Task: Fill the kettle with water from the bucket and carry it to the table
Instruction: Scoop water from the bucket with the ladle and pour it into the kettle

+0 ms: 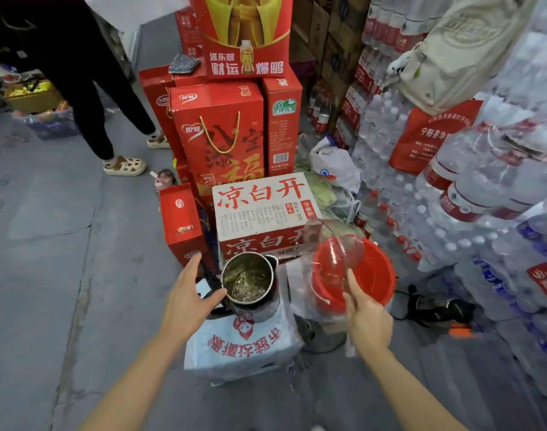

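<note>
A steel kettle (250,283) with its lid off stands on a white printed bag over a low stool; water shows inside it. My left hand (189,298) is spread open just left of the kettle, thumb near its black handle, not clearly gripping. A red bucket (374,275) sits on the floor right of the kettle. My right hand (367,317) holds a clear plastic scoop (337,250) by its handle, the scoop's bowl raised over the bucket's near rim.
Red gift boxes (217,135) and a white-and-red carton (262,206) are stacked right behind the kettle. Shrink-wrapped water bottles (483,213) wall off the right side. A person's legs (88,98) stand at the left on grey concrete floor. A black appliance (436,307) lies beside the bucket.
</note>
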